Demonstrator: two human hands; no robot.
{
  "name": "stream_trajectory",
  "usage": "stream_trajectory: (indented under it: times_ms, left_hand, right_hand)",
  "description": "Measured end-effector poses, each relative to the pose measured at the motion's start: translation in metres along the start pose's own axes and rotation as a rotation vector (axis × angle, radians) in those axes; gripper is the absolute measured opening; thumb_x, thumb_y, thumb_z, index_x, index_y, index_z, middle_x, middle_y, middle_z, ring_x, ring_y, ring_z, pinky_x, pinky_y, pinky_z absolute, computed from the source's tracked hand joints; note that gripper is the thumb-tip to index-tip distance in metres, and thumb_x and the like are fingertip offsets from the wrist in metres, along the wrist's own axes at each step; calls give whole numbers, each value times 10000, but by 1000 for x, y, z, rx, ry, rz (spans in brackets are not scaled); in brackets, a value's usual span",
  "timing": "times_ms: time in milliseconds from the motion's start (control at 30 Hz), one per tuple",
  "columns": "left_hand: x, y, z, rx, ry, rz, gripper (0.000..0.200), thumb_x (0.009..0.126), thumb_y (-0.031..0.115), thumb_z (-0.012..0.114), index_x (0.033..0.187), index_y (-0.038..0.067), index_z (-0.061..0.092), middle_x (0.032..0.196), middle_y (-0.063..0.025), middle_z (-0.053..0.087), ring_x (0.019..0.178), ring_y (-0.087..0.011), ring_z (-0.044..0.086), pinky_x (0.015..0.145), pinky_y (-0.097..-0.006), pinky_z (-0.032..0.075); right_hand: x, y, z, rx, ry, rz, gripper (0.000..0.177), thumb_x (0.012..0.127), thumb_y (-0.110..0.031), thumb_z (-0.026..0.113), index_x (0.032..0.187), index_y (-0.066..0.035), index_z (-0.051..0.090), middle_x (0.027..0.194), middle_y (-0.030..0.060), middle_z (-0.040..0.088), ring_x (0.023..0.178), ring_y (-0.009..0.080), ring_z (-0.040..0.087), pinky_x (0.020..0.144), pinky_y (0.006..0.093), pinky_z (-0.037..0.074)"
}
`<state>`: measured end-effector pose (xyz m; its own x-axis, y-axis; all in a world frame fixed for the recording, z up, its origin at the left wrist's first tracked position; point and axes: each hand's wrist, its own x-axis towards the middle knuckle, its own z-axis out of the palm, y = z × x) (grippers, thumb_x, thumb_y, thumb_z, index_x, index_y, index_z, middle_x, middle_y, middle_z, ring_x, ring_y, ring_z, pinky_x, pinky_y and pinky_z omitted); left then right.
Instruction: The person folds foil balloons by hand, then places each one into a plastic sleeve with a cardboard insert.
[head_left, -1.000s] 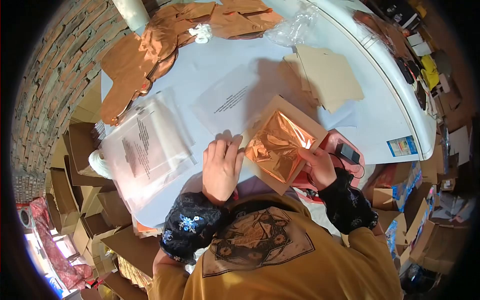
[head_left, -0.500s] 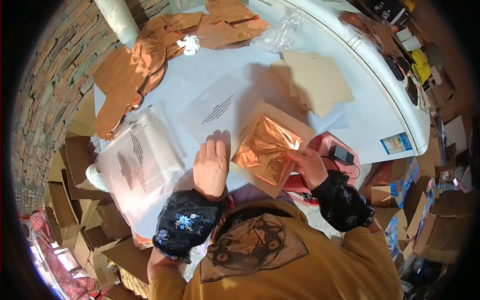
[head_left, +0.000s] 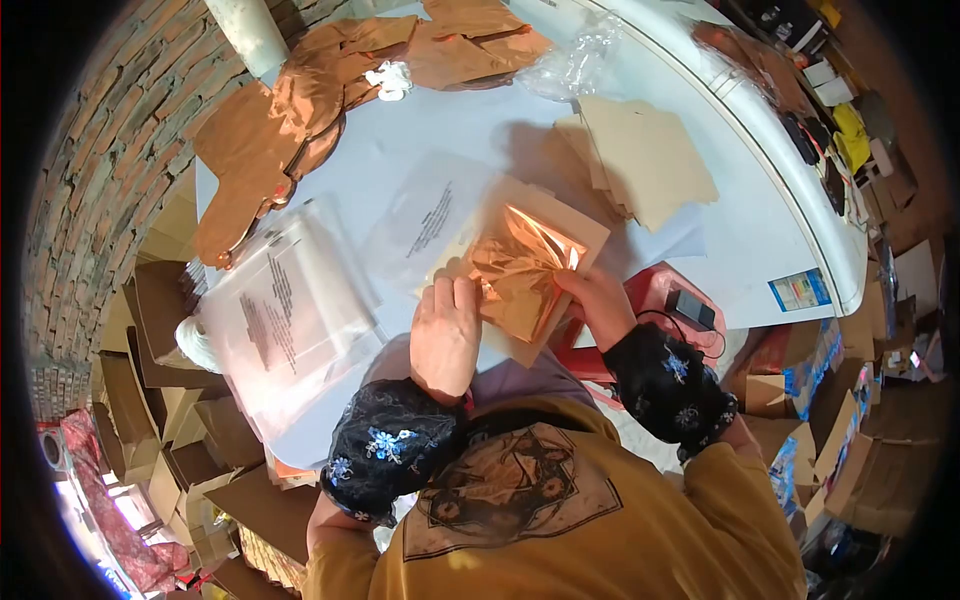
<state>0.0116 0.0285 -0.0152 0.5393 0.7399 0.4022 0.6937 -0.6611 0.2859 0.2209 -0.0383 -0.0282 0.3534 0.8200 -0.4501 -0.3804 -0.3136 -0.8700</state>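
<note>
A folded piece of shiny copper-coloured foil (head_left: 528,268) lies on a square tan cardboard sheet (head_left: 580,225), tilted over the near part of the table. My right hand (head_left: 592,305) pinches the foil and sheet at their right edge, thumb on top. At the opposite edge, my left hand (head_left: 446,325) has its fingers curled in, fingertips right at the foil and sheet. A clear plastic bag (head_left: 425,215) with dark printed text lies flat just beyond the left hand, partly overlapped by the sheet. To the left rests a stack of similar clear bags (head_left: 300,300).
Copper foil pieces (head_left: 235,150) spread along the far left edge, with a white bundle (head_left: 390,80) beside them. Blank cardboard sheets (head_left: 650,165) and crumpled clear plastic (head_left: 575,60) lie at the back right. A red stool (head_left: 660,290) bears a black adapter (head_left: 690,310). Open cartons (head_left: 215,440) crowd the left.
My left hand has moved from the bare table beside the bag to the sheet's left edge. The foil and sheet have shifted left, carried by my right hand.
</note>
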Motion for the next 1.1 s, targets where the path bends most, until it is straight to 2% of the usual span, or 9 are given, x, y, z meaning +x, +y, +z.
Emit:
stream_trajectory:
  times_ms: [100, 200, 233, 300, 400, 600, 700, 933, 1100]
  left_hand:
    - [3, -6, -4, -121, 2, -56, 151, 924, 111, 622, 1006, 18, 536, 931, -178, 559, 860, -370, 569, 755, -467, 489]
    - [20, -21, -28, -75, 28, -24, 261, 967, 183, 573, 1164, 12, 555, 1148, -219, 565, 1064, -407, 545, 901, -495, 450]
    - [24, -41, -18, -35, 28, 10, 437, 1017, 266, 490, 1381, 25, 479, 1435, -253, 440, 1322, -432, 416, 1064, -519, 355]
    - [30, -64, 8, 113, -13, -48, 539, 1053, 367, 389, 1503, 71, 374, 1570, -240, 296, 1450, -422, 280, 1142, -542, 271]
    - [31, -74, 28, 225, -183, -95, 581, 1063, 433, 316, 1548, 112, 316, 1600, -228, 241, 1480, -419, 216, 1171, -572, 197]
    - [30, -72, 26, 159, -194, -165, 616, 1066, 468, 268, 1546, 85, 311, 1609, -225, 225, 1489, -424, 189, 1180, -576, 164]
    - [38, -71, 25, 137, -173, -166, 634, 1065, 472, 267, 1534, 50, 319, 1603, -228, 241, 1485, -427, 197, 1178, -580, 166]
    - [40, -51, 40, 241, -177, -137, 644, 1060, 476, 290, 1517, 27, 338, 1581, -242, 281, 1464, -435, 249, 1162, -587, 206]
    - [32, -54, 38, 203, -127, -142, 633, 1058, 475, 302, 1514, 40, 355, 1576, -241, 293, 1452, -449, 263, 1151, -598, 216]
  right_hand:
    - [9, -4, 3, -12, -51, 15, 254, 924, -170, 649, 1087, 25, 649, 1003, 72, 678, 907, 176, 677, 828, 333, 574]
    - [22, -5, -9, -41, -86, 23, 225, 924, -166, 645, 1053, 17, 647, 982, 65, 673, 907, 173, 673, 844, 336, 572]
    - [18, -10, -4, -30, -71, 16, 221, 925, -166, 645, 1051, 15, 646, 983, 66, 672, 910, 173, 673, 845, 334, 572]
    - [12, -18, 8, -14, -48, 2, 214, 926, -165, 646, 1047, 11, 645, 985, 67, 670, 916, 174, 672, 848, 332, 573]
    - [25, -14, 0, -84, -139, 55, 348, 963, -179, 624, 1238, 30, 577, 1202, 84, 643, 1089, 164, 642, 930, 332, 549]
    - [29, -23, -5, -144, -121, 89, 319, 954, -162, 642, 1214, 13, 590, 1168, 74, 656, 1055, 161, 654, 917, 329, 551]
    - [29, -18, -8, -89, -102, 23, 212, 932, -157, 647, 1077, -2, 648, 1023, 68, 675, 946, 170, 672, 843, 332, 576]
    - [28, -17, -7, -84, -79, 29, 220, 932, -170, 653, 1079, -7, 651, 998, 51, 668, 948, 164, 667, 846, 325, 570]
    - [30, -21, -4, -111, -72, 40, 240, 933, -171, 653, 1107, -6, 646, 1014, 56, 671, 949, 164, 665, 849, 325, 569]
